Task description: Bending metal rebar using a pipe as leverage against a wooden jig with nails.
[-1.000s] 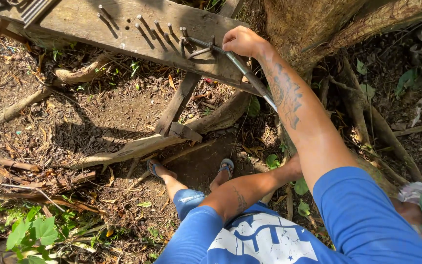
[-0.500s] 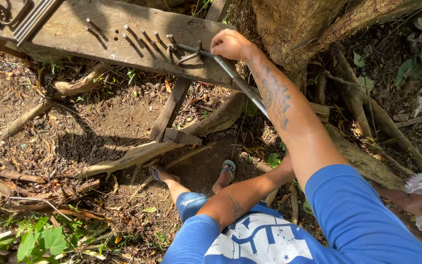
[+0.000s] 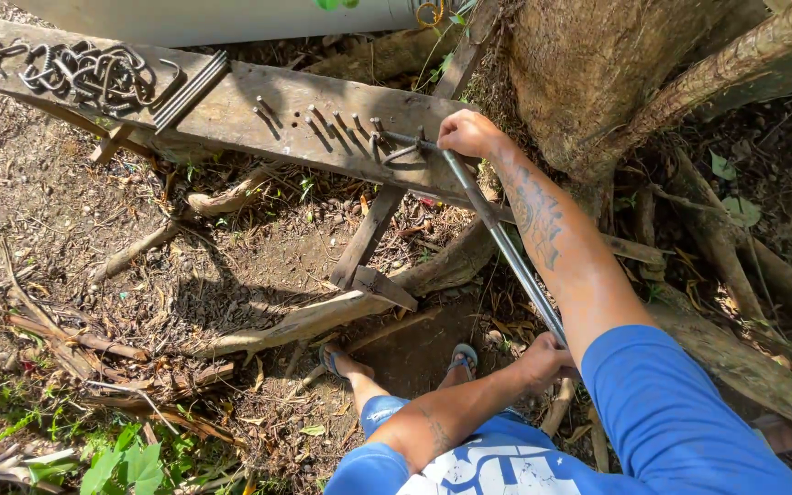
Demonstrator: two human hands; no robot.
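Note:
A weathered wooden plank (image 3: 231,110) carries a row of upright metal pegs (image 3: 323,124). A thin steel rod (image 3: 401,142) is hooked among the pegs at the plank's right end. My right hand (image 3: 467,133) is closed over the top of a long grey metal pipe (image 3: 504,247) where it meets the rod. The pipe slants down to the right. My left hand (image 3: 543,356) grips its lower end, close to my blue shirt.
A pile of bent steel loops (image 3: 75,69) lies on the plank's left end. A thick tree trunk (image 3: 588,82) and roots (image 3: 726,247) stand at the right. My sandalled feet (image 3: 460,357) rest on bare dirt among sticks (image 3: 313,316).
The view has shifted down and to the right on the plank. My right hand stays at the pegs. My left hand has come into sight on the pipe's lower end.

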